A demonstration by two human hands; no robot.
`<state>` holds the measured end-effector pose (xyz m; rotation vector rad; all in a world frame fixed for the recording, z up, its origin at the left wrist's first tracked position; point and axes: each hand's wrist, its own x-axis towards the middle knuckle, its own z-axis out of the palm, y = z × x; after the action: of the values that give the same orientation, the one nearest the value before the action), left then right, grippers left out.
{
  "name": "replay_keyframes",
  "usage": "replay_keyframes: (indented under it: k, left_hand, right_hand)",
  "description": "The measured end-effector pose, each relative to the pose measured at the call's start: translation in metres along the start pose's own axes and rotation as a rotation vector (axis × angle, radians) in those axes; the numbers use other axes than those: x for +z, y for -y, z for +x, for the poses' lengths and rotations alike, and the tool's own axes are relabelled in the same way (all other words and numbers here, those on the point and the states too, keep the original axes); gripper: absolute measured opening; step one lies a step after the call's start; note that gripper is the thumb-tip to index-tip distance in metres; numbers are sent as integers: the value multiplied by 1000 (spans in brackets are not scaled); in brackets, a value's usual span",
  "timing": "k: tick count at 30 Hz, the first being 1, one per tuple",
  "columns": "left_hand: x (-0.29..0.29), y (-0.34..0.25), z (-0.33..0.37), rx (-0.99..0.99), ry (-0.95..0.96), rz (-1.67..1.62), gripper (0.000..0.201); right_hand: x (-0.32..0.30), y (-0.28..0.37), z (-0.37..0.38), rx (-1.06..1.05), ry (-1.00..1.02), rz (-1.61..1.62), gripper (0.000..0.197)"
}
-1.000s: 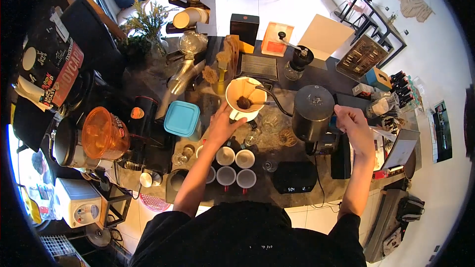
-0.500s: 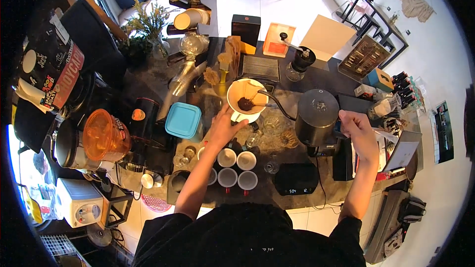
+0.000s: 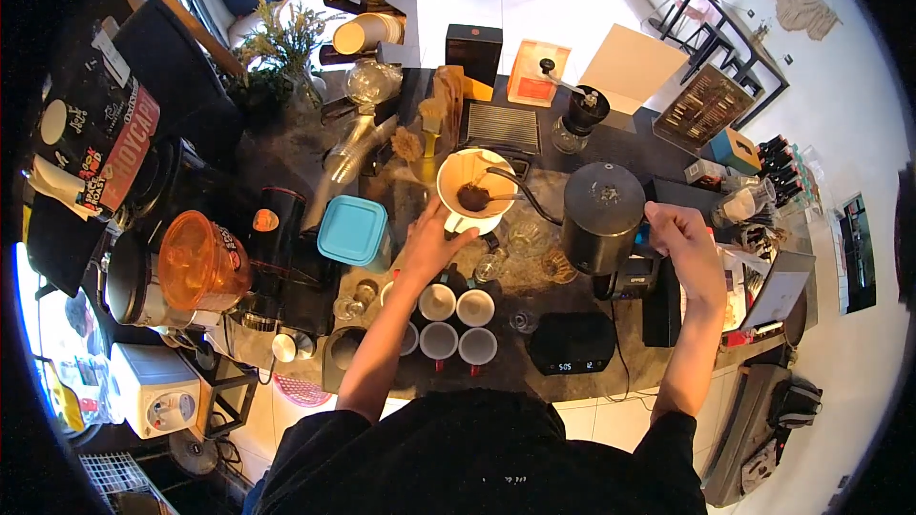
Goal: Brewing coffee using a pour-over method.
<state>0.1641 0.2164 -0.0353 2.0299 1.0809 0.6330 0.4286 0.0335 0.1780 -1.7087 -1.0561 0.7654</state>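
Note:
A white coffee dripper [image 3: 466, 224] lined with a tan paper filter [image 3: 458, 170] stands near the counter's middle, dark wet coffee grounds [image 3: 472, 197] at its bottom. Around its near left side curl the fingers of my left hand [image 3: 431, 246], with the thumb by the base. My right hand [image 3: 682, 238] is closed round the handle of a black gooseneck kettle [image 3: 603, 215], the handle mostly hidden by my fingers. The kettle's curved spout [image 3: 525, 189] reaches left over the filter. Whether water flows is too small to tell. Partly covered by the kettle, its base [image 3: 632, 281] stands just beyond.
White cups [image 3: 439, 339] and a black scale [image 3: 572, 343] sit along the near edge. Small glasses [image 3: 525, 238] stand between dripper and kettle. A blue-lidded container [image 3: 353, 229] is left of my left hand; a hand grinder [image 3: 584, 114] stands behind the kettle.
My right hand and the kettle have shifted slightly left and away from me, showing more of the base. My left hand stays at the dripper.

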Motion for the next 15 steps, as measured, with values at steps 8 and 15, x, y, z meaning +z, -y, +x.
replay_keyframes:
  k: [8,15]
  left_hand:
    - [-1,-3,-1,10,-7,-38,65]
    - [-1,-3,-1,11,-6,-24,65]
  right_hand:
    - [-14,-7,0,2,65,-102,31]
    - [-16,-10,1,-26,87,-18,42]
